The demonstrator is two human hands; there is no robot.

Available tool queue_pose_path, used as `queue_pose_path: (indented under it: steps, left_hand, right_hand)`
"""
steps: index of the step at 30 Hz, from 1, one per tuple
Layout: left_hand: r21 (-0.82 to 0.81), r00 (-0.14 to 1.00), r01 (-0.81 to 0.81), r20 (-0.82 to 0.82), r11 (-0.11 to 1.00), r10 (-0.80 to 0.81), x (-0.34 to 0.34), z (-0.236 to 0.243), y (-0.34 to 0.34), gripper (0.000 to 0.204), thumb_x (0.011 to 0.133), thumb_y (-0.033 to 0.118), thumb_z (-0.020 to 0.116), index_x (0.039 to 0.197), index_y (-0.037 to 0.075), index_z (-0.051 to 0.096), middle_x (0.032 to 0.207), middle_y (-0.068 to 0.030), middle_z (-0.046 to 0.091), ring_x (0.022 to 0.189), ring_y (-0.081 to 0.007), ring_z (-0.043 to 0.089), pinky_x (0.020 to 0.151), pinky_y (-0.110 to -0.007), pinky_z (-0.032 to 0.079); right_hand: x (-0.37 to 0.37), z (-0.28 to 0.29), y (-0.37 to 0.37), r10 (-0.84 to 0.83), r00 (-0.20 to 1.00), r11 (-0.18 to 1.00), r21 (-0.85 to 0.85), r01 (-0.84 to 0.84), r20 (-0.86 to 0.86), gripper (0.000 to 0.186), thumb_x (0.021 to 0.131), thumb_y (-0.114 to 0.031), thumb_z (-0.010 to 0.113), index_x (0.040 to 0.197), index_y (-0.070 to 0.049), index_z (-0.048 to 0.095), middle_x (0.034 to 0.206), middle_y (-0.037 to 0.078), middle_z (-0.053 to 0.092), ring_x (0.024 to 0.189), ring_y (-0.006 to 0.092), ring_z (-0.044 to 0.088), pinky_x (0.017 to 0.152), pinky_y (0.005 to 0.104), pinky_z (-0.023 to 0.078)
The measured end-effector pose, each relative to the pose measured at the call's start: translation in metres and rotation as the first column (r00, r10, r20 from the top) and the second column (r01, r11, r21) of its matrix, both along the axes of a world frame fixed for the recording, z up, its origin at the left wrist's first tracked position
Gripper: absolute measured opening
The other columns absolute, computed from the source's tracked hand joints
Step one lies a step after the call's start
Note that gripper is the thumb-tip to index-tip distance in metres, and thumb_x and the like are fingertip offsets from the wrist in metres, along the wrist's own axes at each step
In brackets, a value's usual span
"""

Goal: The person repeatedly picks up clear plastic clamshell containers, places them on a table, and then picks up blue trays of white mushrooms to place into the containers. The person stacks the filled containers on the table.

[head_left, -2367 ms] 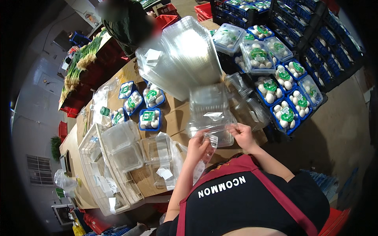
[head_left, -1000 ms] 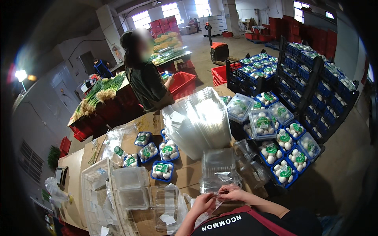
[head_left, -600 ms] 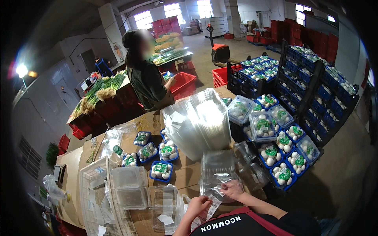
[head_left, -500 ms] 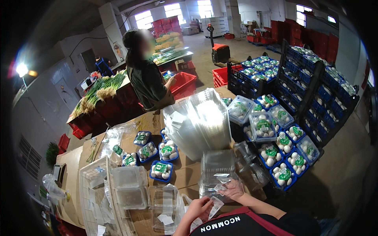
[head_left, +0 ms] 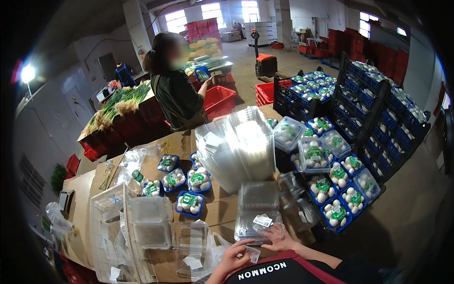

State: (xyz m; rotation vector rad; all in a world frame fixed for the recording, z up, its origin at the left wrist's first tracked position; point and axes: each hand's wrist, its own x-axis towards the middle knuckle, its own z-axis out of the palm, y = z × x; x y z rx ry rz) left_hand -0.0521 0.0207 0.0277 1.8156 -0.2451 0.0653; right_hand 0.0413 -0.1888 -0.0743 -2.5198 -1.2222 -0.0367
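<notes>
My left hand (head_left: 235, 257) is curled with a forefinger extended, holding a white printed label strip (head_left: 251, 255), just below a clear plastic lid (head_left: 250, 229). My right hand (head_left: 277, 238) lies on that lid with its fingers spread, near a loose-looking white label (head_left: 262, 221) on the lid's top. More clear containers (head_left: 257, 191) lie behind it, and a tall nested stack of clear containers (head_left: 222, 156) stands farther back. Blue trays of white mushrooms (head_left: 189, 203) sit on the cardboard-covered table to the left.
A white basket (head_left: 106, 236) and clear boxes (head_left: 151, 222) are left. At right are mushroom packs (head_left: 336, 213) and stacked black crates (head_left: 364, 109). A co-worker (head_left: 175, 94) holds a blue pack beside red bins (head_left: 220, 102); spring onions (head_left: 123, 106) and a pallet jack (head_left: 265, 64) lie beyond.
My right hand's fingers have spread onto the lid, where a label now shows. My left hand keeps the strip slightly lower. The view has tilted up since earlier. The co-worker's pack is raised.
</notes>
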Motion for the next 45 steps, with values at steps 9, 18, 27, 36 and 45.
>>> queue_pose_path:
  steps: [9, 18, 27, 36, 45]
  left_hand:
    - [0.109, 0.991, -0.058, -0.111, 0.992, 0.070, -0.004, -0.022, -0.003, 0.017, 0.080, 0.016, 0.060, 0.078, -0.001, 0.057, 0.071, -0.0125, 0.060, 0.063, -0.0182, 0.060, 0.056, -0.028, 0.046]
    - [0.267, 0.928, 0.001, -0.358, 0.964, 0.098, 0.011, -0.034, -0.001, 0.029, 0.081, 0.029, 0.059, 0.082, 0.000, 0.059, 0.064, -0.0143, 0.060, 0.058, -0.0259, 0.060, 0.054, -0.032, 0.046]
    - [0.247, 0.985, -0.151, -0.045, 0.957, 0.167, 0.039, -0.062, -0.012, 0.024, 0.075, 0.016, 0.057, 0.091, -0.002, 0.058, 0.083, -0.0201, 0.060, 0.075, -0.0336, 0.058, 0.065, -0.036, 0.046]
    - [0.073, 0.960, -0.270, -0.061, 0.960, 0.274, 0.051, -0.056, -0.014, 0.023, 0.078, 0.016, 0.059, 0.091, -0.003, 0.061, 0.083, -0.0193, 0.061, 0.071, -0.0268, 0.062, 0.064, -0.031, 0.048]
    - [0.052, 0.956, 0.037, -0.294, 0.998, -0.020, 0.042, -0.052, 0.002, 0.030, 0.076, 0.016, 0.058, 0.100, -0.001, 0.059, 0.084, -0.0189, 0.062, 0.074, -0.0244, 0.062, 0.067, -0.031, 0.048]
  right_hand:
    - [-0.008, 0.013, 0.005, -0.090, 0.996, 0.971, 0.223, 0.084, 0.017, 0.057, 0.068, -0.041, 0.066, 0.116, -0.014, 0.052, 0.109, 0.007, 0.051, 0.101, 0.0281, 0.044, 0.088, 0.0408, 0.033]
    - [-0.013, 0.034, 0.005, -0.350, 0.915, 0.766, 0.623, 0.157, 0.201, 0.039, 0.054, -0.026, 0.082, 0.067, -0.014, 0.047, 0.076, 0.003, 0.051, 0.071, 0.0207, 0.049, 0.069, 0.0338, 0.035]
    - [0.000, 0.053, -0.008, -0.397, 0.886, 0.758, 0.630, 0.168, 0.241, 0.030, 0.056, -0.023, 0.080, 0.056, -0.015, 0.051, 0.055, -0.002, 0.042, 0.054, 0.0172, 0.042, 0.061, 0.0312, 0.030]
    - [-0.028, 0.044, -0.010, -0.109, 0.994, 0.767, 0.638, 0.067, 0.028, 0.011, 0.065, -0.014, 0.072, 0.070, -0.013, 0.062, 0.074, 0.002, 0.065, 0.060, 0.0136, 0.061, 0.047, 0.0236, 0.035]
    - [0.008, 0.048, 0.025, 0.107, 0.632, 0.856, 0.395, 0.334, -0.768, 0.030, 0.076, -0.016, 0.064, 0.097, 0.004, 0.057, 0.094, 0.013, 0.062, 0.085, 0.0190, 0.060, 0.078, 0.0279, 0.045]
